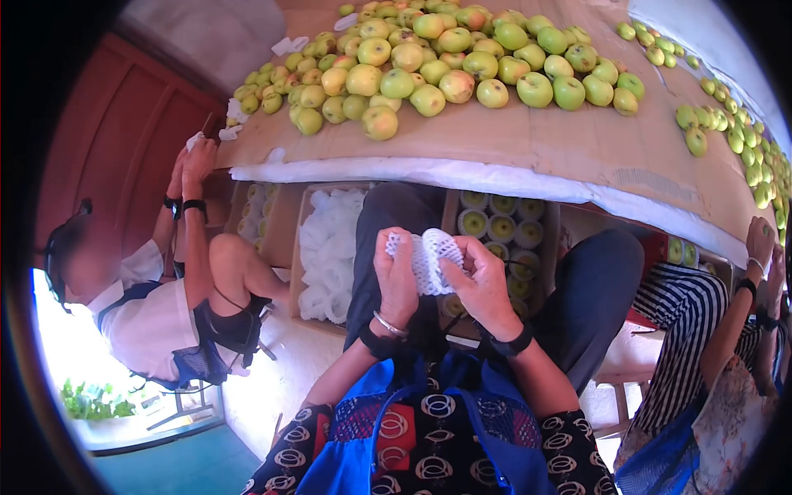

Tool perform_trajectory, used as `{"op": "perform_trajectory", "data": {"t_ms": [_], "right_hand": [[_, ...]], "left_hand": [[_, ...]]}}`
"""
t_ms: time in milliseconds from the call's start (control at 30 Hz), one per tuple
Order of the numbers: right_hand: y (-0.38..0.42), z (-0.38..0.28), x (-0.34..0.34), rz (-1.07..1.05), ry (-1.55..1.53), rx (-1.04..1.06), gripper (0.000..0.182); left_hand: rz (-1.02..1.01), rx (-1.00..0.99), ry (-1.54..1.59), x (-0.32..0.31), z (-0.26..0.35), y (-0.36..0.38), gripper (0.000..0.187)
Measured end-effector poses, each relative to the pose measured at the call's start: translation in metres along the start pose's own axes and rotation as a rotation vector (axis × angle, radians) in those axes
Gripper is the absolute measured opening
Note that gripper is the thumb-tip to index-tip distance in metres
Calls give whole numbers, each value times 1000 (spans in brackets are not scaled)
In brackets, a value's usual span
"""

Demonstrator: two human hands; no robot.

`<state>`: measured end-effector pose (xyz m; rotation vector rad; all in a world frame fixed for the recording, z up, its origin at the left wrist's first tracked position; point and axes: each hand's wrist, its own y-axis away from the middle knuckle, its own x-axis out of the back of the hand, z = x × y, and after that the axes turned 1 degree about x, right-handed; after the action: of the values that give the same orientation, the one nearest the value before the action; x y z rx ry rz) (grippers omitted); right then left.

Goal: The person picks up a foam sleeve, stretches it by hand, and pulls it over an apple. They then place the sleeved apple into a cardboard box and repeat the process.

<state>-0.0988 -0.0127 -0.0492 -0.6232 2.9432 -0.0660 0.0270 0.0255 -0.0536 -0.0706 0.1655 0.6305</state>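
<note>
A white foam net sleeve (435, 262) is stretched between my two hands, above my lap and just in front of the table edge. My left hand (398, 280) pinches its left side, and my right hand (487, 289) grips the right side with thumb and fingers. Whether anything sits inside the sleeve cannot be made out. Beyond the hands, a large heap of green-yellow apples (412, 62) lies on the cardboard-covered table (511, 144).
Below the table edge, loose white foam nets (330, 247) fill a box at left; another holds netted apples (501, 227). A co-worker at left holds something white in their hands (198, 157). Another person's hand (761, 239) is at far right, near more apples (751, 157).
</note>
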Motion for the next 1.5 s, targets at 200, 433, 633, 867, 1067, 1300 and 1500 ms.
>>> {"op": "perform_trajectory", "data": {"t_ms": [200,433,633,867,1067,1300,1500], "right_hand": [[-5,5,1,82,-353,-7,13],[-7,8,8,56,-762,-227,40],[-4,9,-7,-1,-297,156,75],[-3,7,-9,137,-374,10,28],[3,23,-23,90,-672,-169,22],[6,12,-30,39,-787,-365,23],[3,24,-31,148,-804,-330,20]], "left_hand": [[81,9,216,-2,13,-3,10],[200,-118,215,3,19,-14,7],[137,-478,-515,3,29,-8,9],[-14,-515,-489,-9,35,7,3],[-48,-393,-195,-14,30,13,3],[-73,-154,60,-20,32,12,7],[-9,-52,133,-13,24,3,10]]}}
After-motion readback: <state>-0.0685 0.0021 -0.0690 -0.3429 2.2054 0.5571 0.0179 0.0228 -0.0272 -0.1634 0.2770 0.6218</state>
